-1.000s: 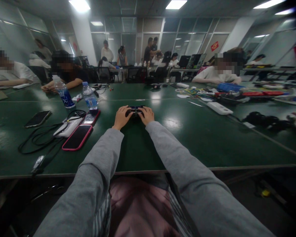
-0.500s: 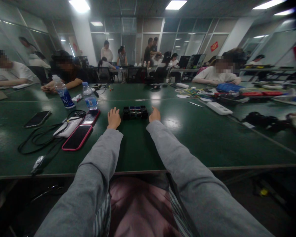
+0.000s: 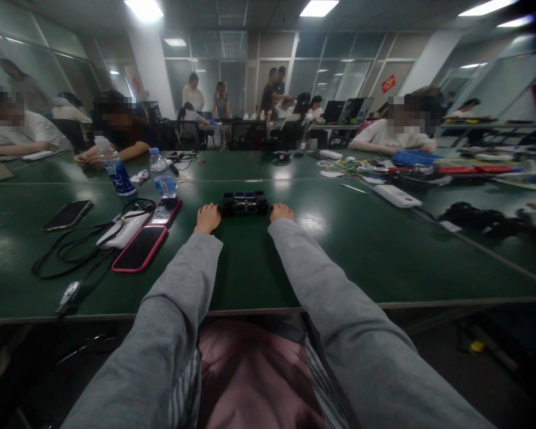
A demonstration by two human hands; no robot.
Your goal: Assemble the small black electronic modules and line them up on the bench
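Note:
A small black device [image 3: 245,204] with blocky ends and two bluish rectangular panels on top sits on the green table [image 3: 250,262] before me. Just to its left, my left hand [image 3: 208,218] rests on the tabletop, fingers curled in and nothing visible in them. On the other side my right hand [image 3: 281,212] lies close to the device's right end, likewise closed like a fist. Neither hand grips the device; whether the knuckles touch it I cannot make out.
Left of me lie a pink-edged phone [image 3: 140,249], a white power bank [image 3: 124,230], a cable and another phone [image 3: 68,215]. Two bottles, one clear [image 3: 163,176], stand behind them. At right are a white power strip [image 3: 396,196] and tangled wires [image 3: 357,167]. Several people sit around.
Both hands have gone from spread fingers to curled ones, staying beside the device. The device has not moved. A person at the far left has shifted further left.

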